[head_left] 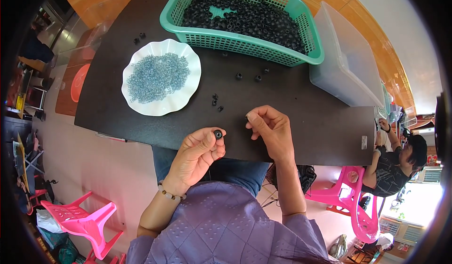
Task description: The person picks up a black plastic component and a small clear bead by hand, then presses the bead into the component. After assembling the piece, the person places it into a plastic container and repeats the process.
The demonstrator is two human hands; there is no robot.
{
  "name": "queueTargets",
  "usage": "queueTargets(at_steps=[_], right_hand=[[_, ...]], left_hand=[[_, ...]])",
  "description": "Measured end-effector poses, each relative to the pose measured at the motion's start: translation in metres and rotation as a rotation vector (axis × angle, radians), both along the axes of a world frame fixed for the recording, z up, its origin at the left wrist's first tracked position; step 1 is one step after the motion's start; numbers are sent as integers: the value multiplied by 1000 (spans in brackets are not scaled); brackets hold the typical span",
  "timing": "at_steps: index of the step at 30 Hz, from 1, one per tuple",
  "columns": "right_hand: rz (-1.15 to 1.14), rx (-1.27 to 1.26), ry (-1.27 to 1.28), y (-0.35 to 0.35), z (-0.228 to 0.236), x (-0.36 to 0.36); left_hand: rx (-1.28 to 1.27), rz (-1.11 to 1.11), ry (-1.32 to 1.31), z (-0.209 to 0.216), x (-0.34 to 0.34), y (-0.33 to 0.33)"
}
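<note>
Between thumb and forefinger my left hand (197, 153) grips a small black round part (218, 134), its ringed end turned up toward me. To the right, my right hand (273, 132) is closed in a pinch just above the table; a dark bit shows at its fingertips, too small to name. The hands are apart. Ahead of them lie several loose black parts (214, 102) of a like kind. A scalloped white plate (192, 89) on the left bears a heap of small clear bluish rings (157, 78).
A green plastic basket (240, 42) full of black parts stands on the dark table (325, 118). Beside it is a clear plastic bin (348, 59). Pink chairs (89, 221) stand on both sides below. A person in black (398, 165) sits at the far right.
</note>
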State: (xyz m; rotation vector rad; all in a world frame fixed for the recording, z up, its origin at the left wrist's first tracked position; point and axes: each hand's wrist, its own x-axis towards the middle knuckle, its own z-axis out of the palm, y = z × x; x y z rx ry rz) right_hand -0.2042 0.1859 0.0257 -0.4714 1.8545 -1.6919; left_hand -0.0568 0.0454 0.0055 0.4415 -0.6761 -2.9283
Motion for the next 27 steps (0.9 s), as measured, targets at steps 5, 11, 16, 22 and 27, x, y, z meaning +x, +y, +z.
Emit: queueTargets(at_steps=[5,11,16,22,27], right_hand=[[-7,-50,-117,-2,1,0],[22,-104,-123,0,3,-2],[42,-157,-181,4,2,0],[89,-178,-234,6,7,6],[101,-140,-97,4,19,16]], left_hand=[[8,-5,-2,1,0,-1],[12,-9,4,-1,0,-1],[18,-16,-3,1,0,-1],[-15,-11,-21,1,-1,0],[-57,-17,-21,-1,0,2]])
